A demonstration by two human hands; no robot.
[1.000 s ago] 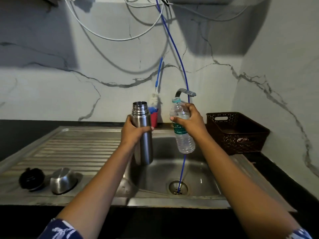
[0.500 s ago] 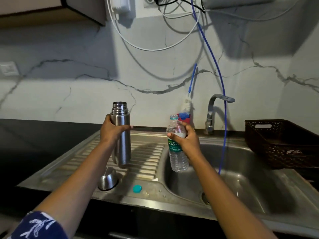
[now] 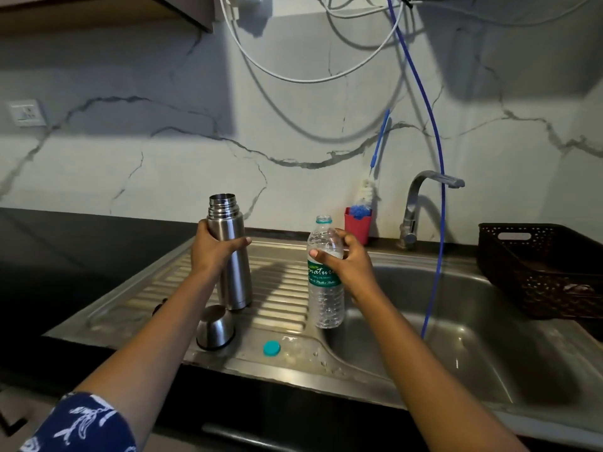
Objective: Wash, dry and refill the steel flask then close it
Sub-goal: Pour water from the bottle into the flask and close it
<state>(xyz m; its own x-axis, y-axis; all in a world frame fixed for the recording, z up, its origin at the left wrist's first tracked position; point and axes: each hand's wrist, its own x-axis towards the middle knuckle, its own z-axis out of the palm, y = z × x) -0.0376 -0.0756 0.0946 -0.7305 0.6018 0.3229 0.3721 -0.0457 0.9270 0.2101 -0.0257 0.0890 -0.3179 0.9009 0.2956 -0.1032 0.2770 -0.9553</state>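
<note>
Writing is readable only on the green label (image 3: 322, 272) of the plastic bottle (image 3: 326, 301): white letters "natur", and then the word goes round the side. The small lines above and under it are too fine to read. The steel flask (image 3: 234, 275) carries no visible mark.

The flask stands upright over the ribbed drainboard (image 3: 280, 288), with its threaded mouth open. The left hand (image 3: 212, 252) grips its upper body just below the shoulder. The thumb lies across the front and points to the right, and the other fingers curl round the back, where they are hidden. I cannot tell if the base touches the drainboard or hangs just above it.

The right hand (image 3: 350, 265) holds the bottle upright at the edge of the basin (image 3: 456, 324). The thumb presses on the front just above the label, and the fingers wrap the far side. The bottle has no cap, and its water level is hard to make out.

The steel cup lid (image 3: 215, 327) lies mouth down just in front of the flask, and the teal cap (image 3: 271, 348) is near it on the right. A dark object (image 3: 160, 306) shows only a little from behind the left forearm. At the back stand a red cup (image 3: 358, 225) with a bottle brush (image 3: 367, 190) and the tap (image 3: 424, 190).
</note>
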